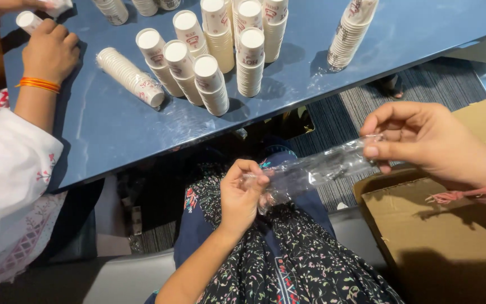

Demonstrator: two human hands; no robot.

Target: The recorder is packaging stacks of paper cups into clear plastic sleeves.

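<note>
The person holds a clear plastic sleeve (316,169) stretched between both hands, above the lap and in front of the near edge of the blue table (102,129). The left hand (242,194) grips the sleeve's lower left end: its fingers (254,171) are curled tightly around the bunched plastic, which spills out crumpled just below the fist. The right hand (428,141) holds the upper right end, with the thumb and forefinger pinched narrowly on the film and the other fingers bent loosely behind. The sleeve runs slanted between the two grips, rising toward the right, and looks flattened and empty.

On the table, farther off, stand several stacks of white paper cups (215,56) turned upside down, packed close together; one stack (130,76) lies on its side to their left, and another stack (351,34) leans at the far right. At the far left, another person's hand (49,50), with orange bangles (39,84) at the wrist and a white patterned sleeve, is closed around a single cup (28,21). An open cardboard box (445,231) sits to the right, below the right hand.
</note>
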